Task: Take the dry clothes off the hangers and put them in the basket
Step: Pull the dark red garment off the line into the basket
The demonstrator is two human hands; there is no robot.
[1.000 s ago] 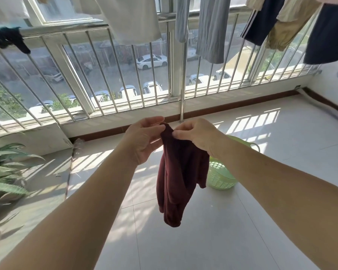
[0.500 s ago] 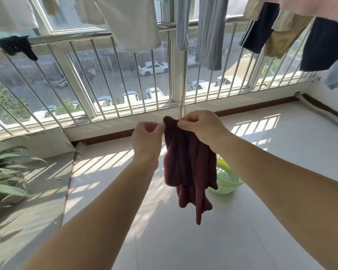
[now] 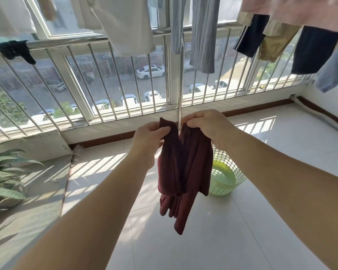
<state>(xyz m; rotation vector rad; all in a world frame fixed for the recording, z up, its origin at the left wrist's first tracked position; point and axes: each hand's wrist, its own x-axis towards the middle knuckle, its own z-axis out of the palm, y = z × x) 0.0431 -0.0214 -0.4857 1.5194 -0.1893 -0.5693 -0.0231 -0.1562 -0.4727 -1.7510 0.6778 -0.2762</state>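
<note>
Two hands hold one dark red garment (image 3: pixel 184 168) up in front of the person. The left hand (image 3: pixel 148 137) pinches its top left corner between thumb and curled fingers; the right hand (image 3: pixel 209 127) pinches the top right edge the same way. The cloth sags between the two grips and hangs down in folds, its lowest end clear of the floor (image 3: pixel 203 240).

One light green basket (image 3: pixel 227 178) with a perforated wall stands on the white tiles behind and to the right of the hanging garment, partly hidden by it. The part of its inside that shows holds no clothes.

Overhead, clothes hang in a row: one white shirt (image 3: pixel 125 22), one grey-blue striped pair of trousers (image 3: pixel 201 36) with two legs showing, one navy piece with white stripes (image 3: pixel 250 36), one tan piece (image 3: pixel 275 43), one plain navy piece (image 3: pixel 314 49), one pale blue piece (image 3: pixel 334 69) and one pink piece (image 3: pixel 300 10) at the top right. One small black item (image 3: pixel 14 49) is draped over the window railing (image 3: pixel 105 84) at the left. One potted plant (image 3: pixel 2 176) stands at the left edge.
</note>
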